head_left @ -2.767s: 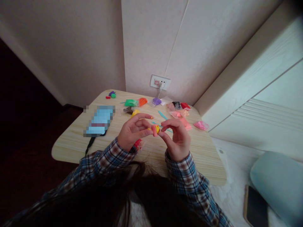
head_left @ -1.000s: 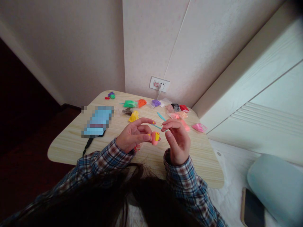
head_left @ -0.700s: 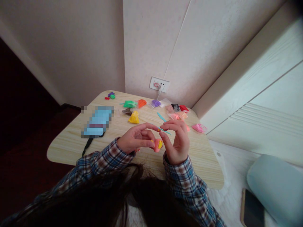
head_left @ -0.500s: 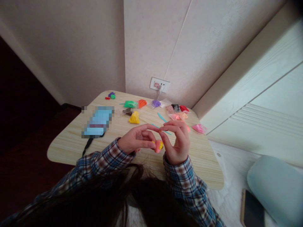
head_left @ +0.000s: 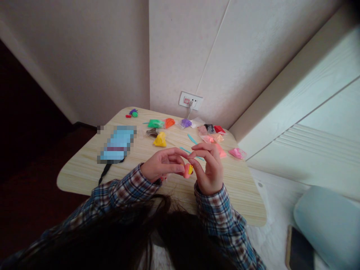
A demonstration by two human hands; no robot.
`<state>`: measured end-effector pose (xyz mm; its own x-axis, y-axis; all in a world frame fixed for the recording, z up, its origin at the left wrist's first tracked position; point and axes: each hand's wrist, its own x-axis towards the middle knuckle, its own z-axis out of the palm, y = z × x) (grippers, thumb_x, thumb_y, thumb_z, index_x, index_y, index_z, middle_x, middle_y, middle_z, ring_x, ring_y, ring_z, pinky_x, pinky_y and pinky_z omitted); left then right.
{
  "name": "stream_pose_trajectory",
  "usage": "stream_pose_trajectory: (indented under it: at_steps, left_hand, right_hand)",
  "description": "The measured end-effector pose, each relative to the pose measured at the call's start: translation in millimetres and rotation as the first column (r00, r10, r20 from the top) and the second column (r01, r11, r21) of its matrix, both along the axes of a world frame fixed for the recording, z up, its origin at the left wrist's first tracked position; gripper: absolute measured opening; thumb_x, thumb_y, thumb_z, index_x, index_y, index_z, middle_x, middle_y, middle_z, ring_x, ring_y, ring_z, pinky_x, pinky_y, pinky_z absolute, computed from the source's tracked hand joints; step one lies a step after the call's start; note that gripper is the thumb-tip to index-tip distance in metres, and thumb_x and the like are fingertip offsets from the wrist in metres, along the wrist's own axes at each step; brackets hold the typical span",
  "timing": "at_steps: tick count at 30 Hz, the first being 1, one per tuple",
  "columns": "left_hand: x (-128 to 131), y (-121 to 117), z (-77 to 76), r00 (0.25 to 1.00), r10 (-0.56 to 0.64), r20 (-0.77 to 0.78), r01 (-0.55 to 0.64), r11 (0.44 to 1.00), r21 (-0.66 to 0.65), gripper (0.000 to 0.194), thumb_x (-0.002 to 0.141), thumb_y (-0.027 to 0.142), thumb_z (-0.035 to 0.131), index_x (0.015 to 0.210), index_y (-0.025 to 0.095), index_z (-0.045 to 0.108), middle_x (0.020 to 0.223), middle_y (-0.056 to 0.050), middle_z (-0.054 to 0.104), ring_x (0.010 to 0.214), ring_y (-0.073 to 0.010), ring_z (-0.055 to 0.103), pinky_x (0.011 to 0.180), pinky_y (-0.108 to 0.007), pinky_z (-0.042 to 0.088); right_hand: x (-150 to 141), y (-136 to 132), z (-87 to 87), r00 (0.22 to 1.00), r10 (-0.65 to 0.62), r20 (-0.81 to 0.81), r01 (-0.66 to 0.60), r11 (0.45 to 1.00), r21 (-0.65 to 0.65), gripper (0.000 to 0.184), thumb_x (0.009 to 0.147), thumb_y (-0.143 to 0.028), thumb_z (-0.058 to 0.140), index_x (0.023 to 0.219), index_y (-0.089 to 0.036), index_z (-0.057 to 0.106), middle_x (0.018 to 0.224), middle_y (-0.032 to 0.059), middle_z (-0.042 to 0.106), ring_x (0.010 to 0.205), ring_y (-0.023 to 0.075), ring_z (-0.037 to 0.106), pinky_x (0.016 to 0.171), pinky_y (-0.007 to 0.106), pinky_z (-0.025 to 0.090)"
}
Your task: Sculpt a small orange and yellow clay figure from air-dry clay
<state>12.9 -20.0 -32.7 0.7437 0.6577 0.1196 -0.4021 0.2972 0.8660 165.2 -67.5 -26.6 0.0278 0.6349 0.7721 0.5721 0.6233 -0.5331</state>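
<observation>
My left hand (head_left: 165, 165) is closed, with thumb and fingers pinching a small coral-pink and yellow modelling clay piece (head_left: 187, 170) above the near part of the table. My right hand (head_left: 209, 168) is just to the right of the clay, its thumb and index fingertips pressed together near my left index fingertip. Anything between those tips is too small to make out. Beyond my hands lie thin blue clay tools (head_left: 192, 138) and a bag of coral clay (head_left: 220, 150), partly behind my right fingers. Something small and pinkish shows below my left hand, mostly hidden.
On the wooden table (head_left: 98, 176) are bags of yellow clay (head_left: 160, 139), green clay (head_left: 155, 123), purple clay (head_left: 186, 123) and pink clay (head_left: 237, 153). A blurred-out screen (head_left: 117, 144) with a black cable is at left. A wall socket (head_left: 191, 100) sits behind; a phone (head_left: 299, 247) lies lower right.
The clay piece has turned slightly and moved up a little, so less of its yellow shows. My right hand has shifted slightly left, its fingertips still pinched.
</observation>
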Motion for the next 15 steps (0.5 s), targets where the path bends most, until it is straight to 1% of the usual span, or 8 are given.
stream_pose_trajectory:
  at_steps: [4,8,11,15]
  left_hand:
    - [-0.7,-0.4,0.5,1.0,-0.018,-0.021,0.018,1.0,-0.018,0.026,0.063,0.016,0.076,0.084,0.011,0.061,0.065,-0.002,0.067,0.061,-0.0124,0.064,0.063,-0.024,0.05]
    - [-1.9,-0.4,1.9,0.998,-0.055,-0.041,0.052,0.997,-0.062,0.023,0.066,0.023,0.075,0.077,0.01,0.06,0.068,-0.004,0.068,0.061,-0.0125,0.064,0.063,-0.025,0.051]
    - [-2.4,0.4,1.8,0.997,-0.069,-0.045,0.066,0.995,-0.073,0.023,0.067,0.025,0.074,0.075,0.01,0.059,0.064,-0.003,0.067,0.058,-0.0124,0.064,0.062,-0.025,0.051]
    - [-2.3,1.2,1.0,0.998,-0.054,-0.044,0.049,0.993,-0.104,0.024,0.066,0.024,0.075,0.076,0.009,0.059,0.061,-0.001,0.066,0.056,-0.0115,0.064,0.058,-0.022,0.05]
  right_hand:
    - [0.9,0.9,-1.8,0.998,0.058,-0.035,-0.06,0.998,-0.034,0.004,0.081,-0.023,0.056,0.079,-0.023,0.06,0.091,0.0033,0.057,0.09,0.0193,0.054,0.082,0.041,0.046]
    - [0.7,0.3,-0.9,0.995,0.093,-0.031,-0.095,0.993,-0.074,0.003,0.08,-0.023,0.058,0.078,-0.023,0.061,0.091,0.0038,0.057,0.09,0.0193,0.055,0.082,0.041,0.047]
    - [0.5,0.3,-0.2,0.995,0.101,-0.005,-0.101,0.991,-0.092,0.003,0.08,-0.022,0.058,0.079,-0.023,0.061,0.092,0.0038,0.057,0.09,0.0187,0.055,0.082,0.04,0.047]
    - [0.8,1.4,-0.8,0.996,0.092,-0.005,-0.091,0.99,-0.105,0.002,0.08,-0.021,0.059,0.08,-0.022,0.061,0.092,0.0038,0.057,0.091,0.0181,0.055,0.081,0.038,0.046]
